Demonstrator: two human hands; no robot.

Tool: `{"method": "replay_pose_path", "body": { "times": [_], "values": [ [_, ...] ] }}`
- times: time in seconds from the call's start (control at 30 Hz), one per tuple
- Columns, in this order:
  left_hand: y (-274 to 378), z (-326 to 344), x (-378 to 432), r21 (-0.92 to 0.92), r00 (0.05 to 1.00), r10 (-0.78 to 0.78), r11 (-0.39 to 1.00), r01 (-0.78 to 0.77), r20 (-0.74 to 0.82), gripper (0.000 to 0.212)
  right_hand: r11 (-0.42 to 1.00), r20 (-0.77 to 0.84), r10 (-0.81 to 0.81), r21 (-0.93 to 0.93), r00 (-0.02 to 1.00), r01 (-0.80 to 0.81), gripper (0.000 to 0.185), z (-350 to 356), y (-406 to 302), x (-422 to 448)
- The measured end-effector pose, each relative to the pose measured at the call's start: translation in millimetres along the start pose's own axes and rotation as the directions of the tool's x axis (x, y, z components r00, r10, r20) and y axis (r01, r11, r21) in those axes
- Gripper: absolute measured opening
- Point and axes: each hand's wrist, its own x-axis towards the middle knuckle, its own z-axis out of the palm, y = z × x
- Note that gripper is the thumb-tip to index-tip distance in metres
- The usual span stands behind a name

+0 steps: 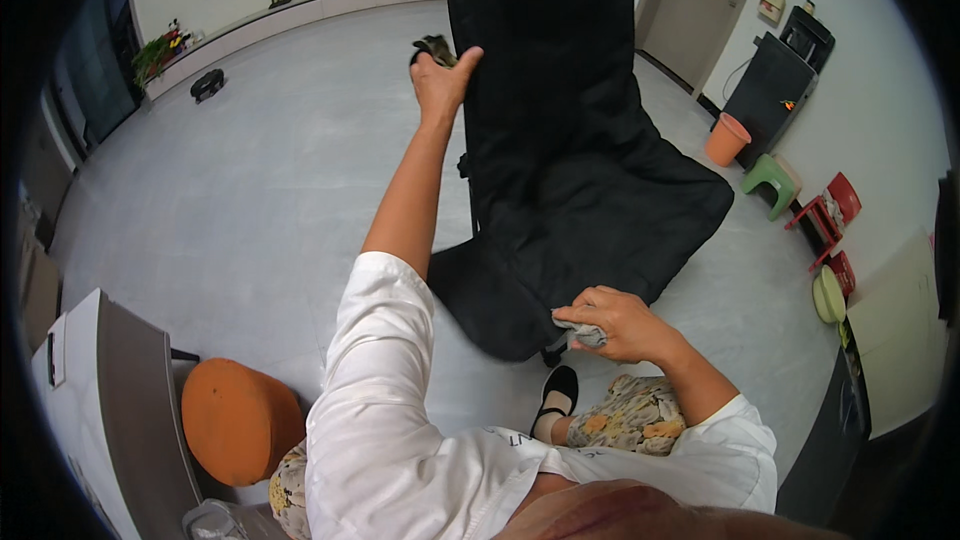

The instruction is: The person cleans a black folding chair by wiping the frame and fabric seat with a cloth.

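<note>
A large black fabric-covered folding chair or recliner (555, 165) stands before me, its long back reaching the top of the picture. My left hand (441, 79) is at the left edge of its back, thumb spread out, with a small dark patterned object (436, 49) beyond the fingers; whether the hand grips it or the chair I cannot tell. Between the fingers of my right hand (619, 322) is a bunched grey cloth (581, 330), held close to the lower right edge of the black seat.
On the left are an orange stool (238, 420) and a white-topped cabinet (112, 390). Along the right wall stand an orange bin (727, 140), a green plastic stool (772, 184), a red chair (829, 217) and a yellow-green basin (828, 294). A small black object (207, 85) lies on the floor.
</note>
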Motion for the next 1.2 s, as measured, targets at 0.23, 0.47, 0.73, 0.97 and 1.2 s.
{"method": "replay_pose_path", "body": {
  "times": [0.23, 0.47, 0.73, 0.97, 1.2],
  "values": [
    [1.0, 27.7, -68.3, 0.097, 0.917, 0.047, 0.991, -0.093, 0.396, 0.067, 0.999, 0.0, 0.027, -0.037, 1.0, -0.027, 0.038, 2.9, 2.2, -5.1],
    [-53.0, -17.9, -89.9, 0.131, 0.858, -0.068, 0.991, 0.001, 0.51, 0.053, 0.966, 0.063, 0.04, -0.257, 0.997, -0.022, 0.049, -1.3, -14.6, -4.7],
    [-57.7, -152.7, -108.1, 0.135, 0.761, -0.12, 0.99, 0.044, 0.637, 0.04, 0.927, -0.094, 0.127, -0.344, 0.987, -0.152, 0.051, 24.3, -4.3, -24.8],
    [-23.0, -221.5, -177.6, 0.225, 0.713, -0.228, 0.969, 0.101, 0.663, 0.043, 0.833, -0.365, 0.021, -0.509, 0.931, -0.219, 0.038, 0.7, 84.4, -16.6],
    [27.6, -180.1, -213.9, 0.247, 0.808, -0.213, 0.965, 0.087, 0.549, 0.053, 0.719, -0.423, 0.352, -0.448, 0.835, -0.531, 0.033, -33.5, 116.1, 15.0]
  ]
}}
